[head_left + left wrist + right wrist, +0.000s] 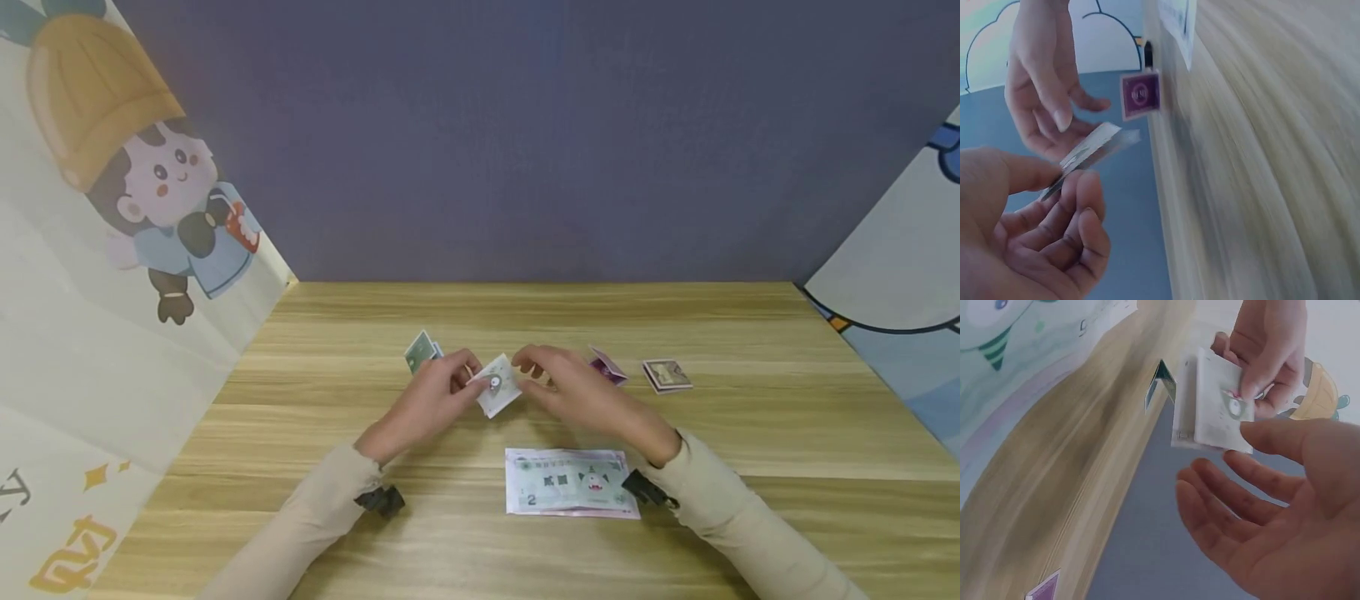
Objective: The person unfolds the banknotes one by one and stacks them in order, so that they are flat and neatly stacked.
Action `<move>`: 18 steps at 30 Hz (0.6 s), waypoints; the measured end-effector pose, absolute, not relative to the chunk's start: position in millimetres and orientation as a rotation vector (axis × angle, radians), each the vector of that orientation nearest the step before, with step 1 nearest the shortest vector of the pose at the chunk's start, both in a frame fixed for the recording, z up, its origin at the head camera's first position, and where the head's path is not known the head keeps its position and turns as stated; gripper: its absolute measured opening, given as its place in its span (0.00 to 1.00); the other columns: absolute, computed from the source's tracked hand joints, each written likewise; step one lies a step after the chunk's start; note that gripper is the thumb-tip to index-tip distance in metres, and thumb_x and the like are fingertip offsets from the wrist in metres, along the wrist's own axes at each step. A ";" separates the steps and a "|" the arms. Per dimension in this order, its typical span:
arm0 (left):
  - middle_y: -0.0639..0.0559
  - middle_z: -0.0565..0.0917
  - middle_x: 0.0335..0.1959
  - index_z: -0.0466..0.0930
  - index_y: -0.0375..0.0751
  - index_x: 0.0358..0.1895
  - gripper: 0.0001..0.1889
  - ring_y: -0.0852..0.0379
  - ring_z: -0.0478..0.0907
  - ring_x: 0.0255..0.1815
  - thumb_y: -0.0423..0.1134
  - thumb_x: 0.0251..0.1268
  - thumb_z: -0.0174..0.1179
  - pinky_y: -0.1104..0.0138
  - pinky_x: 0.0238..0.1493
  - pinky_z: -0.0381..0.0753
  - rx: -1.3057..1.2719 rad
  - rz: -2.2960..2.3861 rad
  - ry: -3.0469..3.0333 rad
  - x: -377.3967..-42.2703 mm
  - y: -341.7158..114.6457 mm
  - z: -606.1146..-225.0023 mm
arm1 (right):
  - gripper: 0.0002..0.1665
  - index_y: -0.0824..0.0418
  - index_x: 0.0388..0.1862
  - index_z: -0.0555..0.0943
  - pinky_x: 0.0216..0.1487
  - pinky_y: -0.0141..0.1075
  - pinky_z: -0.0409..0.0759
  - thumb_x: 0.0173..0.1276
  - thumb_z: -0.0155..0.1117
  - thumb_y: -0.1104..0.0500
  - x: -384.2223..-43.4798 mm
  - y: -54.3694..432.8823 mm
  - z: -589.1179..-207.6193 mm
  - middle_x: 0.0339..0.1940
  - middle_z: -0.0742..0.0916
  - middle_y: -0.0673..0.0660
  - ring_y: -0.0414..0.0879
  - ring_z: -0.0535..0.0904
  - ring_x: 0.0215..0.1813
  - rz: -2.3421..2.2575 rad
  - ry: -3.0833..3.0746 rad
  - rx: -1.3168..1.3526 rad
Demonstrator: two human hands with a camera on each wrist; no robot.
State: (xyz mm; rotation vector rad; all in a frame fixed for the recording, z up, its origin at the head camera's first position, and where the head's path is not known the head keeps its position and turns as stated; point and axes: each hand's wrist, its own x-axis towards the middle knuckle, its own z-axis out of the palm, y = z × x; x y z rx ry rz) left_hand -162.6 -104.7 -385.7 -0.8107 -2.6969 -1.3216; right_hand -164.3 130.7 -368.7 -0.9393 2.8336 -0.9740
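Note:
My left hand [435, 393] pinches a small folded play banknote [504, 390], pale with a little cartoon figure, thumb on its face and fingers behind. In the right wrist view the folded note [1219, 403] shows two layers standing slightly apart. My right hand [581, 387] is at the note's right edge, thumb and fingers parted and loosely bent; the thumb lies close to the note's corner, and any contact is hard to tell. Nearer my body, a flat green-and-white banknote [562, 483] marked 2 lies on the table, with a pinkish edge beneath it.
A green folded note [420, 353] stands tented beyond my left hand. Behind my right hand is a purple folded note [609, 368]; farther right lies a brownish folded one [667, 376]. The wooden table [337, 333] meets a dark blue panel [540, 167] at the back.

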 end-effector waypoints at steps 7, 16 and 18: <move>0.50 0.83 0.24 0.79 0.42 0.40 0.05 0.62 0.78 0.21 0.39 0.71 0.62 0.68 0.22 0.80 -0.852 -1.347 -2.663 -152.0 -97.0 -377.4 | 0.07 0.55 0.45 0.81 0.43 0.37 0.82 0.73 0.64 0.55 -164.2 133.0 -361.4 0.37 0.85 0.46 0.39 0.81 0.41 -1.157 2.785 -0.962; 0.53 0.83 0.34 0.80 0.44 0.47 0.12 0.54 0.81 0.33 0.47 0.78 0.52 0.65 0.31 0.82 -0.919 -1.374 -2.577 -156.0 -109.4 -361.5 | 0.03 0.53 0.36 0.79 0.47 0.39 0.83 0.73 0.63 0.58 -157.9 144.0 -343.6 0.37 0.84 0.47 0.41 0.82 0.43 -1.303 2.608 -1.001; 0.53 0.83 0.42 0.79 0.44 0.51 0.13 0.56 0.81 0.40 0.47 0.78 0.52 0.63 0.37 0.83 -0.906 -1.424 -2.576 -156.9 -112.0 -359.9 | 0.03 0.54 0.37 0.79 0.47 0.38 0.83 0.74 0.63 0.57 -153.8 147.3 -340.9 0.38 0.84 0.48 0.42 0.82 0.43 -1.317 2.544 -1.043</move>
